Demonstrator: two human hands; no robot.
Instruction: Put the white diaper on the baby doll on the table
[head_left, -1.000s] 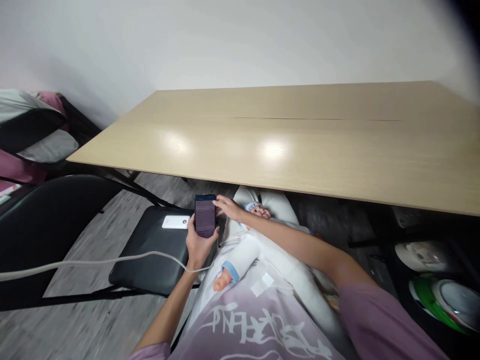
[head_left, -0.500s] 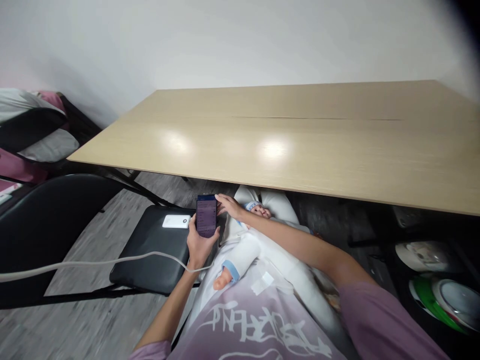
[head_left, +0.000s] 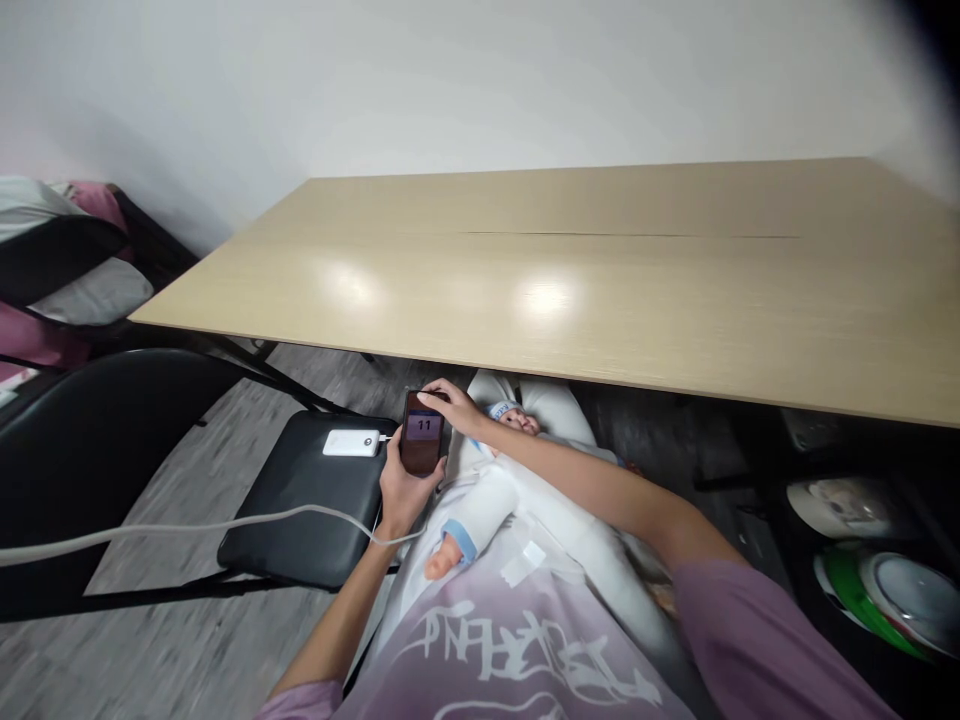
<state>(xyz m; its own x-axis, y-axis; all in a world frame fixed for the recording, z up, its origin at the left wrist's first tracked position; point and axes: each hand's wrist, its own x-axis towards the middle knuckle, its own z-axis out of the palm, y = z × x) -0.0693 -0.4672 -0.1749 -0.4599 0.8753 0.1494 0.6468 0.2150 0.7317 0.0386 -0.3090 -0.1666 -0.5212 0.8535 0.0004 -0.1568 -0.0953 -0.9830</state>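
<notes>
My left hand (head_left: 406, 495) is wrapped round the lower part of a smartphone (head_left: 422, 450), which is held upright over my lap. Its screen shows a large "11" on a reddish-brown ground. My right hand (head_left: 454, 408) reaches across to the phone's top, its fingers stretched out and the thumb side over the upper screen. Beneath my right forearm lies a baby doll (head_left: 517, 418) in white clothes with blue cuffs and a printed headband, face up on my lap. A white power bank (head_left: 351, 443), with a short cable toward the phone, rests on the black chair seat (head_left: 300, 510).
A wide light-wood table (head_left: 637, 320) spans ahead, its front edge just above my knees. A pale cable (head_left: 225, 522) runs from the left to my left wrist. Folding chairs (head_left: 112, 450) stand at left. Round items, including a green-rimmed one (head_left: 847, 590), sit low at right.
The phone's screen has switched from a list to a large "11". The phone and both hands have shifted slightly right, and my right fingers reach further over the screen's top.
</notes>
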